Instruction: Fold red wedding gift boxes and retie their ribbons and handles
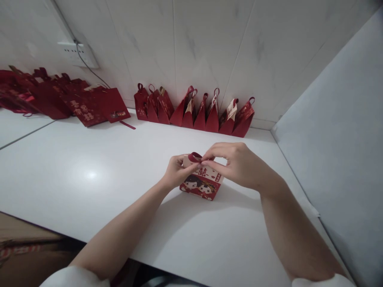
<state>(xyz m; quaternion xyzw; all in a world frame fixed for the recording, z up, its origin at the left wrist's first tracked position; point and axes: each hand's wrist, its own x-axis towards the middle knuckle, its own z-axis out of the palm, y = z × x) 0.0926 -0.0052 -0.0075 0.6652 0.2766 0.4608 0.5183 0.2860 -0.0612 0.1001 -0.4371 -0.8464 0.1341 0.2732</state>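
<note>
A small red and cream gift box [200, 186], printed with two cartoon faces and a red character, stands on the white table between my hands. My left hand [177, 171] grips its upper left side, the thumb lying across the front near the top. At the top edge, my right hand [231, 161] pinches with thumb and fingertips beside a dark red ribbon loop [194, 157]. Whether the fingertips hold the ribbon itself or the box's edge, I cannot tell.
Several red boxes with ribbon loops [196, 115] line the wall behind. Flatter red bags [89, 103] are bunched at the left beneath a wall socket [78, 54] with a cable. A pale panel [335, 131] bounds the white table [98, 151] on the right. A brown carton [26, 251] sits below the front edge.
</note>
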